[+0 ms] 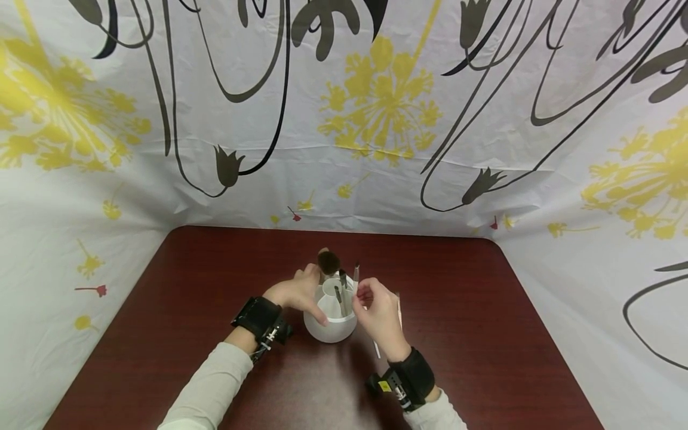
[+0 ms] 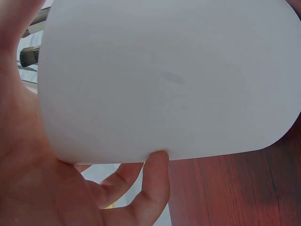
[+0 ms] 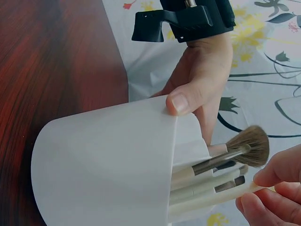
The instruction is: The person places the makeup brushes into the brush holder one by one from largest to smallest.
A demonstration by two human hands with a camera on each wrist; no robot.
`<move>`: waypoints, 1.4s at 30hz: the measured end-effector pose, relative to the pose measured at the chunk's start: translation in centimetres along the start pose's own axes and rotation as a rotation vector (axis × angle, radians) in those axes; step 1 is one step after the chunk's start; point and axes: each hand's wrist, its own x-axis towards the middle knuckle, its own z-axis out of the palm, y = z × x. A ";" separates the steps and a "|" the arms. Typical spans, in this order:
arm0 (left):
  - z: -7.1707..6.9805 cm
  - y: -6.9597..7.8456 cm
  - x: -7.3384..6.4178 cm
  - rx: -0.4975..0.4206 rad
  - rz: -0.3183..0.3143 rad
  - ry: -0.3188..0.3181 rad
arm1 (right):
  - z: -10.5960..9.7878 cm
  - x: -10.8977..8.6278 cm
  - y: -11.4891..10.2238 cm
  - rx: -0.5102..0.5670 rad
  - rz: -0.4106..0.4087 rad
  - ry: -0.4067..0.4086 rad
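A white round holder [image 1: 329, 328] with compartments stands upright on the table, and several makeup brushes rise from it. My left hand [image 1: 298, 292] grips its left side, thumb on the near rim and the other fingers round the far side. In the left wrist view the holder's smooth wall [image 2: 164, 84] fills most of the picture. At the right rim my right hand [image 1: 378, 310] pinches a pale brush handle [image 3: 225, 198] between thumb and fingers; its lower part is inside the holder. A large fluffy brush [image 3: 251, 146] leans out beside smaller flat-tipped brushes [image 3: 230, 183].
Two thin pale sticks lie on the dark red table [image 1: 473, 334], partly hidden behind my right hand: one stick [image 1: 377, 349] near the wrist, another [image 1: 399, 310] to its right. A patterned white cloth [image 1: 301, 197] hangs behind and beside the table.
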 end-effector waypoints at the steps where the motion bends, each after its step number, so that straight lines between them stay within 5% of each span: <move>1: 0.0 0.0 0.0 0.003 0.000 0.001 | 0.1 0.1 0.0 0.007 -0.005 -0.004; 32: 0.3 0.0 0.4 0.046 0.021 0.011 | 2.4 -1.2 1.7 -0.085 0.074 -0.119; 42: 0.1 -0.1 -0.2 -0.055 0.052 -0.012 | 1.3 -1.3 2.2 -0.080 0.106 -0.150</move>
